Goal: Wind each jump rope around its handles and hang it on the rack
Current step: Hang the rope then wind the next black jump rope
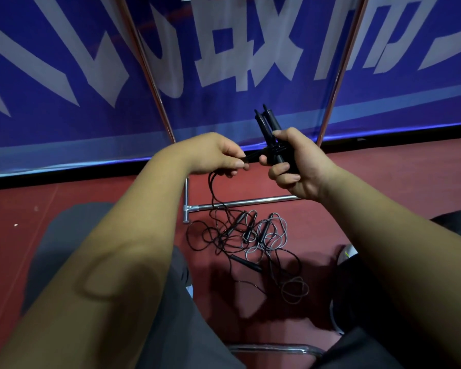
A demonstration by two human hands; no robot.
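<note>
My right hand [297, 166] grips two black jump rope handles [267, 123] held side by side, their tips pointing up and away. A few turns of black cord [273, 150] cross the handles just above my fingers. My left hand [218, 155] pinches the same cord a little to the left of the handles. From that hand the cord hangs down to a tangled pile of black and grey ropes with more handles [248, 233] on the red floor. The metal rack [155, 83] stands in front of me, with two slanted uprights and a chrome base bar [250, 202].
A blue banner with large white characters [224, 57] hangs behind the rack. My knees in dark trousers [64, 235] frame the pile on both sides. A chrome chair rail [274, 348] crosses the bottom of the view, and a shoe [347, 254] shows at the right.
</note>
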